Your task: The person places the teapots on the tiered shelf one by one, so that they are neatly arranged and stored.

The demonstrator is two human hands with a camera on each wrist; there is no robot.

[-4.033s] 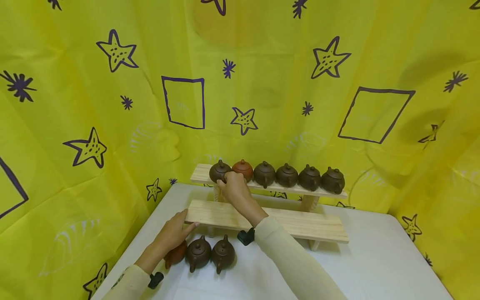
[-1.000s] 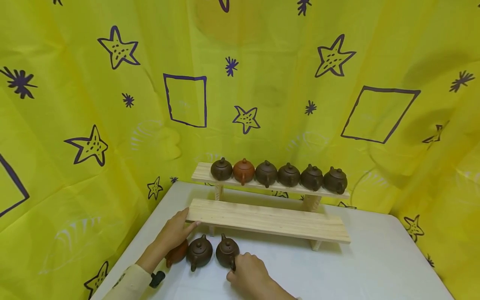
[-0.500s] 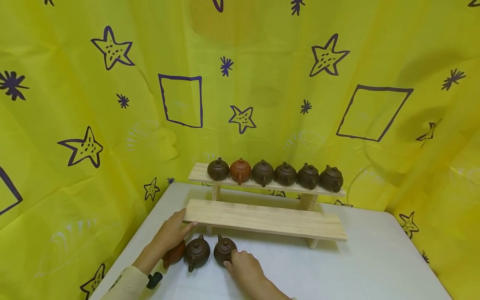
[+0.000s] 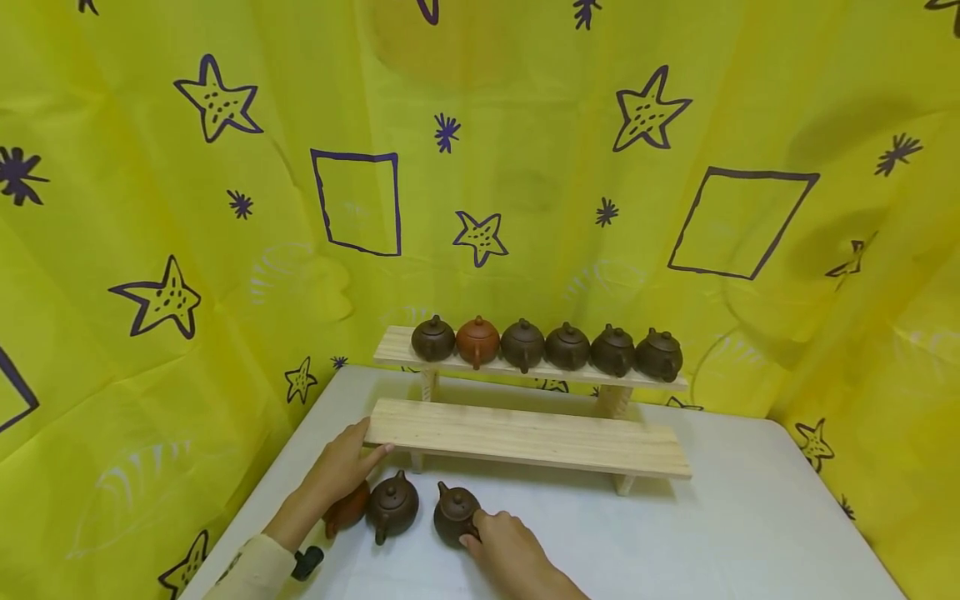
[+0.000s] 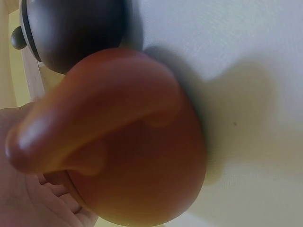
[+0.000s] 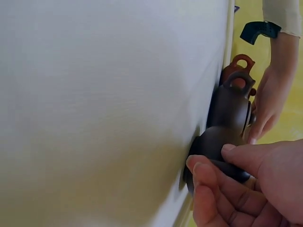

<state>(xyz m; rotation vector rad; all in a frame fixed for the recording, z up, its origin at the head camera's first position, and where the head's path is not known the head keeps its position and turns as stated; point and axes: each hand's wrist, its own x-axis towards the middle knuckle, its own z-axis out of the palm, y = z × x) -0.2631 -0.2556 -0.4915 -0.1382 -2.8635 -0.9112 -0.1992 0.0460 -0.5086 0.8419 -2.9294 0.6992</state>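
My right hand (image 4: pixel 513 550) pinches the handle of a dark brown teapot (image 4: pixel 455 510) at the front of the table, its spout pointing away and slightly left. In the right wrist view, thumb and fingers close on that brown teapot (image 6: pixel 215 142). At the left, my left hand (image 4: pixel 337 467) holds the left end of the lower wooden shelf (image 4: pixel 525 433), thumb along its front edge. Beneath that hand, an orange-red teapot (image 4: pixel 348 507) is partly hidden; its loop handle fills the left wrist view. Another dark brown teapot (image 4: pixel 393 504) stands between the two.
Along the upper wooden shelf (image 4: pixel 393 343) stands a row of several teapots, dark brown except for one orange-red teapot (image 4: pixel 477 340). The shelves stand on a white-covered table (image 4: pixel 735 500). A yellow patterned curtain (image 4: pixel 525 83) surrounds the back and sides.
My right hand has come down from the upper shelf's leftmost teapot to the table and taken a brown teapot's handle. That teapot has shifted slightly right, away from its neighbour. My left hand stays put.
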